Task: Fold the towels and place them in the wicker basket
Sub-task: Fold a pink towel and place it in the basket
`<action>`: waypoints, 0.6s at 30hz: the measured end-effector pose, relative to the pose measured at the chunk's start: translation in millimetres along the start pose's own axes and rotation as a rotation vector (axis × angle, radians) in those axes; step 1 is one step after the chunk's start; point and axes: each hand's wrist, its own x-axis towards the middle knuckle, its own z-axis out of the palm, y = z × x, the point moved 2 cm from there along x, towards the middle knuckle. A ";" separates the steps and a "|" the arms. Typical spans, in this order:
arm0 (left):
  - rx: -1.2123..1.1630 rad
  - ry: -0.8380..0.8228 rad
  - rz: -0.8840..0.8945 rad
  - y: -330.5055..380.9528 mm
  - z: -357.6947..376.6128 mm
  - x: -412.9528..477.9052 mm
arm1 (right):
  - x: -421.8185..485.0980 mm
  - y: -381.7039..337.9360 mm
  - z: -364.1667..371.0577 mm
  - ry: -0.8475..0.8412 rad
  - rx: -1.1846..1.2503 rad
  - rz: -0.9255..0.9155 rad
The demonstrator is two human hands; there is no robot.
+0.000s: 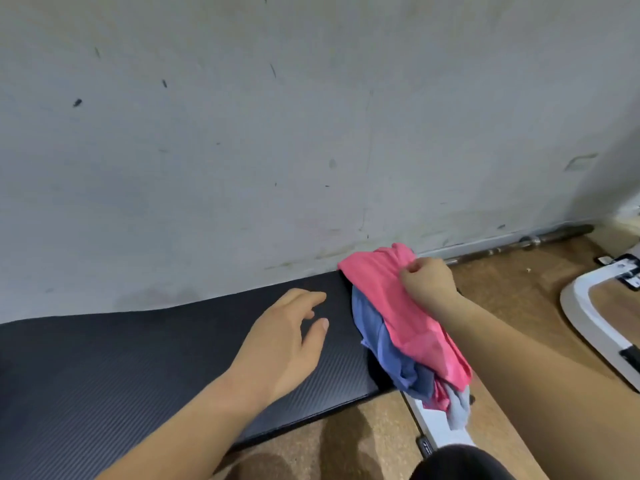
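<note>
Head view: right hand has its fingers curled tight on the pink towel, gripping its upper edge. From the grip the towel drapes down over a blue towel at the black mat's end. Left hand, well left of the grip, hovers over the mat, fingers relaxed, holding nothing.

Bare mat; towel heap rightward
</note>
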 end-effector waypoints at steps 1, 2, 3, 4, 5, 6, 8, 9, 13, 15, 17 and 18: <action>0.007 0.010 0.005 5.0 -4.0 -6.4 | -8.4 -8.6 -5.7 -0.013 0.013 -0.019; 0.009 0.026 0.016 8.9 -8.0 -10.9 | -16.9 -19.4 -12.4 -0.006 0.062 -0.043; 0.006 0.048 0.019 10.9 -11.7 -13.9 | -24.2 -30.7 -18.7 0.009 0.129 -0.070; -0.009 0.068 0.010 13.1 -15.7 -18.2 | -34.2 -44.2 -26.0 0.037 0.202 -0.095; -0.026 0.079 -0.006 15.8 -20.0 -22.7 | -47.7 -59.0 -36.0 0.062 0.297 -0.110; -0.034 0.085 -0.010 19.2 -24.1 -26.4 | -59.0 -71.6 -44.8 0.073 0.424 -0.126; -0.029 0.098 0.007 27.1 -34.6 -29.0 | -85.8 -100.0 -63.0 0.005 0.660 -0.163; -0.036 0.108 0.017 32.8 -42.2 -28.9 | -96.5 -112.7 -71.4 -0.047 0.715 -0.190; -0.064 0.253 0.082 60.3 -87.9 -28.5 | -129.3 -153.1 -101.4 -0.253 0.717 -0.407; -0.035 0.331 0.104 73.4 -117.1 -32.1 | -153.3 -169.0 -115.2 -0.414 0.700 -0.537; 0.013 0.302 0.093 82.0 -140.8 -40.9 | -177.9 -181.0 -124.5 -0.554 0.707 -0.658; 0.025 0.232 0.071 84.7 -148.4 -47.7 | -189.0 -185.0 -128.2 -0.595 0.713 -0.693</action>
